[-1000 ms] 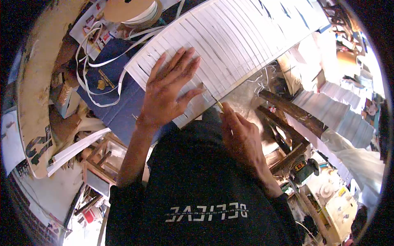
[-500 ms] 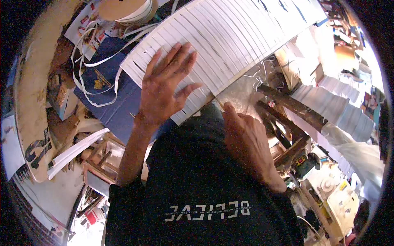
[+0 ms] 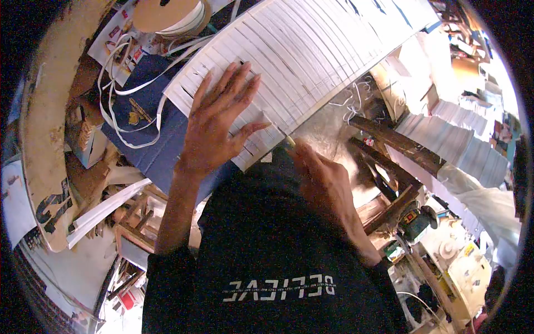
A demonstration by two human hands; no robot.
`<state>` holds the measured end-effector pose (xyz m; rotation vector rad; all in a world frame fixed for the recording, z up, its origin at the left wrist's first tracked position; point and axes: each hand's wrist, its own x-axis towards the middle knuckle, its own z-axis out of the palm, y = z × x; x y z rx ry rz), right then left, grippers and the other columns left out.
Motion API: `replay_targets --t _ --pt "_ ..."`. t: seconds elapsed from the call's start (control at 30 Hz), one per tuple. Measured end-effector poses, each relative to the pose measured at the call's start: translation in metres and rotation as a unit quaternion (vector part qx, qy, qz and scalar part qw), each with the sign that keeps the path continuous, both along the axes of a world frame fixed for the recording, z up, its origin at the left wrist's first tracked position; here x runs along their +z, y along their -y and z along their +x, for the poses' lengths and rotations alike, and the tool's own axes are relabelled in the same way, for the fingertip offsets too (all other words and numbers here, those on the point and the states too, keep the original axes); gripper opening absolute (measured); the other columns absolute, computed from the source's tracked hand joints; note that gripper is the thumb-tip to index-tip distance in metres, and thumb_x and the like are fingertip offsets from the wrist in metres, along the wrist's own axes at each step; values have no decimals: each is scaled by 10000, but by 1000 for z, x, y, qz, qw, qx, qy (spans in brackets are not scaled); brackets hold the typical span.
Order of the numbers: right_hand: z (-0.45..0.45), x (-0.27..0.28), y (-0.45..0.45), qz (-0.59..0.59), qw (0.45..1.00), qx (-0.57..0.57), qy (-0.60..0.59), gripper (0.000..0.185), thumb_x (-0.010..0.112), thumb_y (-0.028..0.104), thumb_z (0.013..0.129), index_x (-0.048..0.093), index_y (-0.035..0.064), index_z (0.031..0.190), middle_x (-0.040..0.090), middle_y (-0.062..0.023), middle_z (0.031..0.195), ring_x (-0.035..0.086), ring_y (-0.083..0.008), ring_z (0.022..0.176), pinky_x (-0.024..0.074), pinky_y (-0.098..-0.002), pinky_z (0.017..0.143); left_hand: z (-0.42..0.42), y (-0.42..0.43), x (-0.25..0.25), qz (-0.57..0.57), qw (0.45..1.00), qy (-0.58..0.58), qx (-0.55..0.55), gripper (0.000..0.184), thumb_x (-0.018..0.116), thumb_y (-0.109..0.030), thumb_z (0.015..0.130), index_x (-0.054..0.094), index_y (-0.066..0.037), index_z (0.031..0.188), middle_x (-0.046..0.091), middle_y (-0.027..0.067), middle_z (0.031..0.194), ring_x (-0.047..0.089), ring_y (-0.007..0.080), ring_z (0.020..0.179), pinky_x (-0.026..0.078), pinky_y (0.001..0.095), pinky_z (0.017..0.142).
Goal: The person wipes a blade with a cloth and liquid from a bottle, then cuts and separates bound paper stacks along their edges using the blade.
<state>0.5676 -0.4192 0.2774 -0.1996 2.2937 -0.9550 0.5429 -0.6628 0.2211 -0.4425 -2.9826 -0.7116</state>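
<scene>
A long row of white book spines (image 3: 311,61), packed edge to edge with thin dark gaps between them, runs from the middle toward the upper right. My left hand (image 3: 214,125) lies flat on its near left end with fingers spread, holding nothing. Closed in my right hand (image 3: 322,170) is a slim knife-like tool (image 3: 291,141) with a yellowish end. Its thin tip reaches over the row's near edge, close to my left thumb. The fingers of the right hand hide most of the tool, so I cannot tell its exact kind.
A spool of white ribbon (image 3: 186,22) stands at the upper left, with loose ribbon (image 3: 130,145) looping over dark blue board (image 3: 150,161). Stacked paper blocks (image 3: 456,142) line the right side beside wooden beams (image 3: 392,145). A worn board (image 3: 50,156) rises at far left.
My right hand has moved slightly left and down, and the tool's tip now reaches farther over the spines toward my left thumb. My left hand has shifted slightly left and remains spread.
</scene>
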Motion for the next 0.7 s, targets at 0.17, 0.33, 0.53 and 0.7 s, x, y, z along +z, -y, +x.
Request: replay_targets --t 0.17,0.33,0.53,0.7 --pt "0 -2 -5 7 998 42 -35 366 607 183 976 569 150 1338 720 -163 834 700 -339 682 561 -452 606 2 0 -2 11 1000 -6 4 704 701 -413 889 490 -107 1487 412 110 1583 324 263 1499 194 493 1227" --pt "-7 -9 -2 36 985 117 -120 415 551 141 959 478 109 1367 701 -203 813 698 -409 685 551 -513 578 2 -1 -2 4 1000 -11 7 698 693 -430 893 496 -114 1484 419 103 1580 325 256 1498 187 481 1231" --pt "4 16 -3 133 980 134 -57 317 552 133 938 485 60 1238 691 -219 782 690 -427 654 553 -534 561 1 -1 -1 -3 1000 -7 13 668 668 -441 914 508 -124 1480 413 87 1586 324 248 1499 177 471 1237" --pt "9 20 -8 203 968 150 1 254 562 125 923 532 40 1160 683 -226 765 689 -430 661 554 -535 574 1 -2 -2 -6 1000 -13 10 664 664 -442 918 507 -129 1482 414 79 1587 326 246 1497 173 472 1239"
